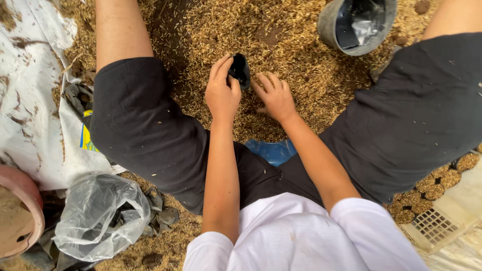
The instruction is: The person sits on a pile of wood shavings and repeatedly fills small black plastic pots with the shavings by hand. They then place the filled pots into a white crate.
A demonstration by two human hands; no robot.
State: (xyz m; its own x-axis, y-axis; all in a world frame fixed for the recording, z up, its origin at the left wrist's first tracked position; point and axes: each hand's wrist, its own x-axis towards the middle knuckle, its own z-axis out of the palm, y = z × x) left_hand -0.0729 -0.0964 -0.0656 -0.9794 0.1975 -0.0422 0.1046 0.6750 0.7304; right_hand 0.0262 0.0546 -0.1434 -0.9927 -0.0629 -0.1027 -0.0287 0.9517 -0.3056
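I sit low with my knees apart over a heap of pale rice husk (281,35). My left hand (222,91) holds a small black plastic bag (240,71) by its rim, mouth facing up, just above the husk. My right hand (273,96) lies beside it to the right, palm down, its fingers curled into the loose husk. The two hands are almost touching. What is inside the small bag is hidden.
A grey bucket (329,27) lined with black plastic stands at the top right. White sacking (30,90) covers the left. A clear plastic bag (98,216) and a pink basin (22,188) lie at lower left. A seedling tray (442,226) sits at lower right.
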